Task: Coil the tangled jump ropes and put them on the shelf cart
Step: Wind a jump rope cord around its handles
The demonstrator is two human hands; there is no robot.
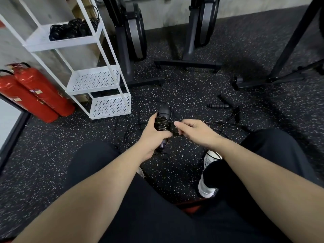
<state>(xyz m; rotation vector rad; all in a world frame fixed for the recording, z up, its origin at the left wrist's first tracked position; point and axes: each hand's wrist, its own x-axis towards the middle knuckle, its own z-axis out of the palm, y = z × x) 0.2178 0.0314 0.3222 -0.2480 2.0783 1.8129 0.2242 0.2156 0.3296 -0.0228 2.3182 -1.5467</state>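
Note:
My left hand (152, 137) grips a black jump rope bundle (164, 120), its cord wound tightly round the handles. My right hand (193, 130) pinches the thin black cord just right of the bundle. More tangled cord (226, 121) lies loose on the speckled floor, with other ribbed black handles (218, 106) to the right. The white shelf cart (98, 79) stands at the left; several coiled black ropes (70, 30) lie on its top shelf. Its two lower perforated shelves hold nothing.
Two red fire extinguishers (38, 92) lean left of the cart. Black exercise machines (133, 37) and their floor bars (188, 64) stand behind. A black rack leg (289, 50) is at the right. My knees and white shoe (208, 176) are below.

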